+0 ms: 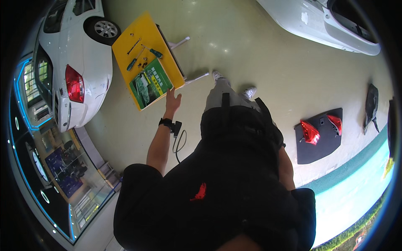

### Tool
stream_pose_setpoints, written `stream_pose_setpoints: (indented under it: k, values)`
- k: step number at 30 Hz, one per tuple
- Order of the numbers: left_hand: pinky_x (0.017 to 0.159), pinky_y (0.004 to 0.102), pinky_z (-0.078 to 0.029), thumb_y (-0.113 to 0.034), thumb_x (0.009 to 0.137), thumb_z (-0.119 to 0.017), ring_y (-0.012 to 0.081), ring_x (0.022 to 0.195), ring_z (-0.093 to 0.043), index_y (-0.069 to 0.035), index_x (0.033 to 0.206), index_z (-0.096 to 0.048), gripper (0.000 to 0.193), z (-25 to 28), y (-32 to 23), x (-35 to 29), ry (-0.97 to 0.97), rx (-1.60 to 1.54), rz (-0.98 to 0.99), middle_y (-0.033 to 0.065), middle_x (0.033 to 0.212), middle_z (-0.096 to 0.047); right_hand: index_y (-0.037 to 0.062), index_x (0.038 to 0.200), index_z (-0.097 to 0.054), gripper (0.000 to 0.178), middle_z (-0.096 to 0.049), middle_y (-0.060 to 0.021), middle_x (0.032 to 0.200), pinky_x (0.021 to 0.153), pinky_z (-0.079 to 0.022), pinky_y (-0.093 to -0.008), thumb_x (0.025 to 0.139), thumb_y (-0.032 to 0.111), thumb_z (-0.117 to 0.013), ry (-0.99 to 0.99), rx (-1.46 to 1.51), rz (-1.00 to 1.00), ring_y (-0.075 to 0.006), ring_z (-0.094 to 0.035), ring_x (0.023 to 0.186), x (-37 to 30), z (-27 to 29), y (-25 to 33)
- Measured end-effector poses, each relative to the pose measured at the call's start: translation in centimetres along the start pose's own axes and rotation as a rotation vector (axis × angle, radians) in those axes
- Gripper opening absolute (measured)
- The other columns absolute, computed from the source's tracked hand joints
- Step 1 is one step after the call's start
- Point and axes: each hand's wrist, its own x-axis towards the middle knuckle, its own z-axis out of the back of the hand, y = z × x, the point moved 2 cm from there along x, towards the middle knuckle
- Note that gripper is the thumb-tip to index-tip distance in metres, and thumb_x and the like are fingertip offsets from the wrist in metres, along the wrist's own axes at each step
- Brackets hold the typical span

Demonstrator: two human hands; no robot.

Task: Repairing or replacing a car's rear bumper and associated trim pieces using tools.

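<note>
My left hand [172,100] is at the near edge of a yellow tabletop [144,35], its fingers apart and nothing in them. The fingertips reach the corner of a green book [157,81] with a car on its cover; I cannot tell whether they touch it. Beyond the book lie a screwdriver with a green handle [132,64], another green-handled tool [157,54] and a thin dark metal rod [134,46]. Several small fasteners [144,65] are beside them. My right forearm [286,167] hangs at my side, and its hand is hidden behind my dark clothing.
A white car with a red tail lamp [74,83] stands close left of the table. Another white car body [301,21] is at the far right. Two removed tail lamps [310,132] lie on a dark panel [316,152] on the floor. A black piece [371,106] lies farther right.
</note>
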Motion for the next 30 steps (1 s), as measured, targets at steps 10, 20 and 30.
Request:
stream_pose_setpoints:
  k: [10, 20, 30]
  values:
    - [0.084, 0.0296, -0.045, -0.023, 0.088, -0.055, 0.02, 0.101, -0.057, 0.0, 0.113, -0.056, 0.034, -1.9, 0.2, -20.1, 0.733, -0.535, 0.535, 0.0116, 0.108, -0.061, 0.0056, 0.096, -0.059, 0.021, -0.057, -0.003, 0.067, 0.053, -0.043, -0.0253, 0.08, 0.019, -0.059, -0.085, 0.319, -0.073, -0.0105, -0.053, 0.059, 2.9, -2.1, 1.1]
    - [0.079, 0.0318, -0.049, -0.022, 0.09, -0.05, 0.0206, 0.09, -0.061, 0.0, 0.105, -0.057, 0.028, 0.7, 1.5, -12.1, 0.496, -0.477, 0.344, 0.0137, 0.096, -0.063, 0.0067, 0.105, -0.054, 0.027, -0.054, -0.0032, 0.066, 0.046, -0.04, -0.0233, 0.084, 0.021, -0.059, -0.103, 0.437, -0.095, -0.01, -0.052, 0.054, 4.0, -0.7, 5.0]
    - [0.08, 0.0331, -0.047, -0.023, 0.085, -0.053, 0.0227, 0.088, -0.061, -0.003, 0.1, -0.059, 0.026, 4.7, 2.5, -1.0, 0.092, -0.314, -0.051, 0.0116, 0.096, -0.064, 0.0063, 0.102, -0.055, 0.024, -0.054, -0.0044, 0.066, 0.044, -0.038, -0.0205, 0.082, 0.02, -0.057, -0.271, 0.438, -0.1, -0.0089, -0.049, 0.051, 0.1, -2.2, 2.6]
